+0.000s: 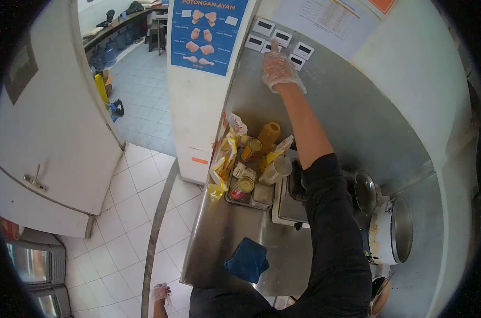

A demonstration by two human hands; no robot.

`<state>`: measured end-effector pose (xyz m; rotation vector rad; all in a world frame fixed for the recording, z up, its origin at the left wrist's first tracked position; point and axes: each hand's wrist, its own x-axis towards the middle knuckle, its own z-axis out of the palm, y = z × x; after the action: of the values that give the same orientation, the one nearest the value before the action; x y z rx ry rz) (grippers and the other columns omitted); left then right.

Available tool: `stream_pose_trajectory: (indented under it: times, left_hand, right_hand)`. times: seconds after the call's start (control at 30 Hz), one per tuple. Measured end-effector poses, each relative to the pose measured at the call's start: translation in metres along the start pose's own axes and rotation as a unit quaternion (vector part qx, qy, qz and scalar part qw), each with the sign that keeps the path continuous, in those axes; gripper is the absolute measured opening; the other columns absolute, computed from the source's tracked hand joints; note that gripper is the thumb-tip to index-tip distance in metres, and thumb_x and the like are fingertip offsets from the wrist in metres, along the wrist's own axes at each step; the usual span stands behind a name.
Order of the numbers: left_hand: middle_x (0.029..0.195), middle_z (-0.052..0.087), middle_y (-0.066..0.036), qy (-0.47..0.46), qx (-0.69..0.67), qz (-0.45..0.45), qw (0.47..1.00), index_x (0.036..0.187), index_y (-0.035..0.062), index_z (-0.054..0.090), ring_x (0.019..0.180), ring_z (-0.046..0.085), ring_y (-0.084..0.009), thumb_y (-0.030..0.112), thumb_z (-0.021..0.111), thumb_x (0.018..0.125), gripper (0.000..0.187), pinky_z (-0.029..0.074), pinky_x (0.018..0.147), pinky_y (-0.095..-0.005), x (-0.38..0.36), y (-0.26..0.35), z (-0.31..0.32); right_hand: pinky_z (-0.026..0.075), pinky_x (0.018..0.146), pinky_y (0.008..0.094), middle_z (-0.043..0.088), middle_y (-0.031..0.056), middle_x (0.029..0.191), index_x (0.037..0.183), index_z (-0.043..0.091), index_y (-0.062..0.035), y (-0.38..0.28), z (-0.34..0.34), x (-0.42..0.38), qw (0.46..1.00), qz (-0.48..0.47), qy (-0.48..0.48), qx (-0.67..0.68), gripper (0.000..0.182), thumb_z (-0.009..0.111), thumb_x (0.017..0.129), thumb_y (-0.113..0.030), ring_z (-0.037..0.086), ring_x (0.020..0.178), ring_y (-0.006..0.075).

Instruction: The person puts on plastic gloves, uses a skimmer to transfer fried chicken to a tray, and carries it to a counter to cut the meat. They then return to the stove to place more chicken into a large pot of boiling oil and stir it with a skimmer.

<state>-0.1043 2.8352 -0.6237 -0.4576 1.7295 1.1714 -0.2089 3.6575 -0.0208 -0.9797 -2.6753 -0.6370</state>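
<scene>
My right hand (282, 71), in a clear plastic glove, reaches up to the metal wall panel. Its index finger is stretched out onto a small white digital timer (281, 38), one of several fixed there in a cluster. Part of the lower timers is covered by the hand, which holds nothing. Down at the lower left, my left hand (161, 291), also gloved, hangs beside the counter over the tiled floor. Its fingers are loosely bent and a little apart, with nothing visible in them.
A folded blue cloth (247, 259) lies on the steel counter (214, 246). Behind it, a tray (248, 203) carries cans, bottles and packets beside a stove (283, 212). A large pot (381, 233) and pans are at right. A door (49, 132) stands left.
</scene>
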Motion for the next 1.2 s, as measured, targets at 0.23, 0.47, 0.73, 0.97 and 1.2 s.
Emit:
stream_pose_trajectory:
  times: [0.23,0.47,0.73,0.97,1.2]
  left_hand:
    - [0.081,0.067,-0.017,0.032,0.022,0.025,0.999,0.105,-0.0069,0.055,0.063,0.068,-0.0264,0.021,0.063,0.095,0.03,0.054,0.051,-0.0359,-0.01,-0.005,0.003]
    - [0.085,0.067,-0.017,0.032,0.071,-0.019,0.997,0.112,-0.0081,0.054,0.067,0.068,-0.0266,0.022,0.061,0.096,0.034,0.056,0.054,-0.0371,-0.014,-0.009,-0.005]
    - [0.083,0.068,-0.017,-0.019,0.078,0.022,0.997,0.108,-0.005,0.059,0.064,0.067,-0.0256,0.021,0.061,0.095,0.029,0.054,0.054,-0.0389,0.005,-0.014,-0.006]
    - [0.079,0.065,-0.012,-0.059,0.13,0.053,0.988,0.104,0.0007,0.061,0.064,0.067,-0.026,0.017,0.059,0.095,0.018,0.054,0.052,-0.0403,0.032,0.007,-0.023]
    - [0.079,0.065,-0.013,-0.058,0.002,-0.007,0.998,0.106,-0.0046,0.056,0.062,0.065,-0.0226,0.016,0.063,0.091,0.027,0.054,0.05,-0.0343,0.025,0.006,-0.01]
  right_hand:
    - [0.05,0.104,0.0451,0.022,0.0213,0.163,0.134,0.053,0.0064,0.008,0.01,0.01,0.998,0.001,0.058,-0.007,0.044,0.051,0.094,-0.011,0.054,0.129,0.0379]
    - [0.05,0.101,0.0466,0.025,0.0238,0.16,0.131,0.054,0.0067,-0.013,-0.014,-0.015,0.999,0.005,-0.048,0.019,0.044,0.05,0.095,-0.019,0.058,0.123,0.0397]
    - [0.049,0.095,0.0479,0.062,0.0242,0.105,0.101,0.064,0.0022,-0.036,-0.05,-0.228,0.954,-0.086,-0.073,0.277,0.039,0.057,0.093,-0.036,0.063,0.105,0.0387]
    - [0.047,0.103,0.0446,0.049,0.0238,0.143,0.113,0.062,0.0018,0.011,-0.028,-0.234,0.977,-0.077,-0.085,0.179,0.04,0.06,0.092,-0.032,0.06,0.116,0.0384]
    - [0.046,0.105,0.0451,0.036,0.0267,0.151,0.118,0.059,0.0047,0.011,-0.012,-0.094,0.993,-0.061,0.028,0.093,0.043,0.057,0.093,-0.03,0.055,0.122,0.0412]
